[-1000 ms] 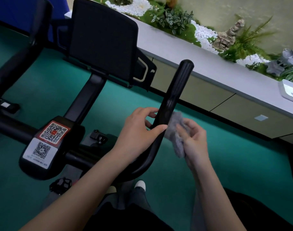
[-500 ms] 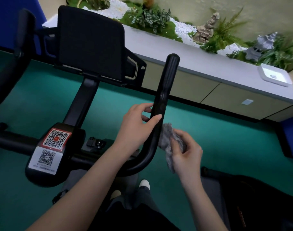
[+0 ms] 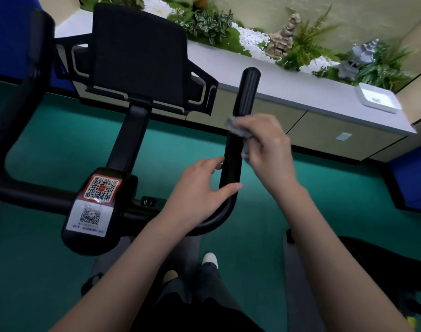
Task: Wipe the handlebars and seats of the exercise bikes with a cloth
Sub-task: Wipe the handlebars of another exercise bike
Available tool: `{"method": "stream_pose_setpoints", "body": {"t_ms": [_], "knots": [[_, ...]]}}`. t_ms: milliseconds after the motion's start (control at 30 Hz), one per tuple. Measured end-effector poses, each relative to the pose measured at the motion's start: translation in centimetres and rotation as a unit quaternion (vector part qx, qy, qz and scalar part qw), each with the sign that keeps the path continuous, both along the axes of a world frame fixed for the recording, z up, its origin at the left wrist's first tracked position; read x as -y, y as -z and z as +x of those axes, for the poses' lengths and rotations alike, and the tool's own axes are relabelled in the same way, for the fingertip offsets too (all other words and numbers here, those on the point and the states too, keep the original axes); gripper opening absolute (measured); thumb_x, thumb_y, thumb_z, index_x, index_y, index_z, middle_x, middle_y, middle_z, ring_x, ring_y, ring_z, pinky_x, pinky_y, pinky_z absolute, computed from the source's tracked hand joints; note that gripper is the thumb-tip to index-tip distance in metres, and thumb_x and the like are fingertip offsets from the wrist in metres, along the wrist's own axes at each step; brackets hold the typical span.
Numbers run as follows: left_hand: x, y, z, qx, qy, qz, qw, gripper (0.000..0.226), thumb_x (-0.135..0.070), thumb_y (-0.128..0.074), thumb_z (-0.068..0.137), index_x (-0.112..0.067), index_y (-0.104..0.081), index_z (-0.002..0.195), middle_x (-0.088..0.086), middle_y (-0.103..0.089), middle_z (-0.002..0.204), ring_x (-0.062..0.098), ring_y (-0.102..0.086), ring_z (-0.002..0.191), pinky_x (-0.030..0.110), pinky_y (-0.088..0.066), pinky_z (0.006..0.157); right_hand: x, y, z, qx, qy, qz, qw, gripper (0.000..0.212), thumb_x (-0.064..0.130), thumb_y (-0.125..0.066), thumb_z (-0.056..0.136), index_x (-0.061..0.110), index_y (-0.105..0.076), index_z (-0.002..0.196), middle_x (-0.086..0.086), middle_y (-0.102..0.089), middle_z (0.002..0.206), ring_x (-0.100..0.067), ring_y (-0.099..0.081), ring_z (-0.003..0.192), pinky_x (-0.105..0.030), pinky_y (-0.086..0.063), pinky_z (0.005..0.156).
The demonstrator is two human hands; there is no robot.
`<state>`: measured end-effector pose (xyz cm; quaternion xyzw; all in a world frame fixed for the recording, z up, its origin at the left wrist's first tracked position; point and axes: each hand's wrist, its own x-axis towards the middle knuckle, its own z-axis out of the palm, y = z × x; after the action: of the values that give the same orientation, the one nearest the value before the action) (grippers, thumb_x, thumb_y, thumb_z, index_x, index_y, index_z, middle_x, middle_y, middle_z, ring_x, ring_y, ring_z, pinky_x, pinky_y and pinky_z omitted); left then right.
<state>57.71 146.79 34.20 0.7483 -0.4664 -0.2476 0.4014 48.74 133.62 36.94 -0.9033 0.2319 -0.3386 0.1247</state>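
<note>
Head view, looking down past the person's dark trousers and a white shoe toe (image 3: 209, 259) on the green floor (image 3: 48, 152). Both bare forearms reach up toward the bike's right handlebar (image 3: 246, 97), a black bar that curves up from the stem and stands nearly upright. The left hand (image 3: 200, 190) grips it low down, just above the bend, with the thumb laid across the near face and the fingers curled round the far side. Higher up, the right hand (image 3: 270, 149) is closed round a crumpled grey cloth (image 3: 238, 130) and presses it against the bar about midway along its upright length. A corner of the cloth pokes out on the bar's left side. To the left sits the stem housing with two QR stickers (image 3: 96, 202), and beyond it the dark back of the bike's screen (image 3: 140, 51). Along the wall runs a grey counter (image 3: 300, 92) bearing a white tray (image 3: 377, 99), with plants (image 3: 204, 22), white pebbles and a small stone lantern (image 3: 358, 58) behind.
</note>
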Motion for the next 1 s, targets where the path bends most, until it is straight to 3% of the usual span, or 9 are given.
{"method": "stream_pose_setpoints", "body": {"t_ms": [67,267,433,600,767,900,1000], "knots": [[-0.4,-0.1,0.0,0.017,0.010,0.002,1.000,0.066,-0.044,-0.072,0.076,-0.017,-0.051,0.133,0.001,-0.058,0.125,0.014,-0.051,0.117,0.016,-0.029,0.094,-1.0,0.8,-0.7,-0.023,-0.027,0.006,0.999,0.048,-0.021,-0.046,0.068,-0.002,-0.067,0.107,-0.010,-0.067,0.107,-0.030,-0.057,0.107,-0.022,-0.040,0.097],[-1.1,-0.5,0.0,0.043,0.025,0.008,0.999,0.065,-0.048,-0.071,0.075,-0.020,-0.053,0.130,-0.001,-0.057,0.124,0.015,-0.049,0.119,0.026,-0.035,0.099,-4.5,2.9,-3.8,0.019,-0.022,0.037,0.999,0.050,-0.024,-0.048,0.066,0.000,-0.067,0.106,0.005,-0.061,0.110,-0.022,-0.054,0.100,-0.022,-0.043,0.093],[-1.2,-0.6,0.1,0.037,0.036,0.004,0.999,0.067,-0.044,-0.073,0.074,-0.018,-0.052,0.132,-0.001,-0.057,0.126,0.013,-0.050,0.118,0.021,-0.033,0.098,-6.9,3.6,-5.5,0.037,-0.033,0.066,0.997,0.035,-0.007,-0.045,0.081,0.002,-0.067,0.106,0.007,-0.061,0.112,-0.018,-0.054,0.101,-0.022,-0.043,0.092],[-1.2,-0.8,0.2,0.046,0.040,0.008,0.998,0.070,-0.046,-0.073,0.073,-0.018,-0.050,0.133,-0.002,-0.056,0.126,0.011,-0.049,0.118,0.019,-0.032,0.099,-6.6,3.5,-7.3,0.060,0.035,0.137,0.988,0.037,-0.017,-0.054,0.080,0.007,-0.069,0.105,0.003,-0.067,0.104,-0.014,-0.060,0.099,-0.014,-0.043,0.084],[-1.2,-1.7,-0.1,0.066,0.021,0.006,0.998,0.066,-0.047,-0.068,0.076,-0.020,-0.050,0.133,-0.006,-0.054,0.127,0.010,-0.050,0.118,0.026,-0.038,0.101,-5.5,3.3,-8.2,0.106,0.105,0.178,0.973,0.034,-0.001,-0.054,0.081,0.021,-0.068,0.104,0.015,-0.064,0.097,0.000,-0.059,0.093,-0.007,-0.039,0.079],[-1.0,-2.4,-0.5,0.087,-0.010,-0.017,0.996,0.057,-0.044,-0.065,0.079,-0.020,-0.053,0.130,-0.007,-0.054,0.122,0.010,-0.051,0.113,0.029,-0.042,0.098,-4.9,3.9,-8.6,0.115,0.139,0.226,0.957,0.034,0.004,-0.052,0.080,0.029,-0.065,0.099,0.005,-0.067,0.092,0.009,-0.058,0.085,-0.003,-0.039,0.073],[-0.1,-3.0,-1.9,0.119,-0.024,-0.040,0.992,0.051,-0.040,-0.064,0.082,-0.017,-0.057,0.126,-0.005,-0.055,0.120,0.011,-0.051,0.111,0.028,-0.041,0.098,-4.1,4.4,-9.8,0.115,0.159,0.247,0.949,0.039,-0.003,-0.054,0.081,0.031,-0.065,0.096,0.002,-0.069,0.089,0.005,-0.059,0.081,-0.003,-0.039,0.069]]}}
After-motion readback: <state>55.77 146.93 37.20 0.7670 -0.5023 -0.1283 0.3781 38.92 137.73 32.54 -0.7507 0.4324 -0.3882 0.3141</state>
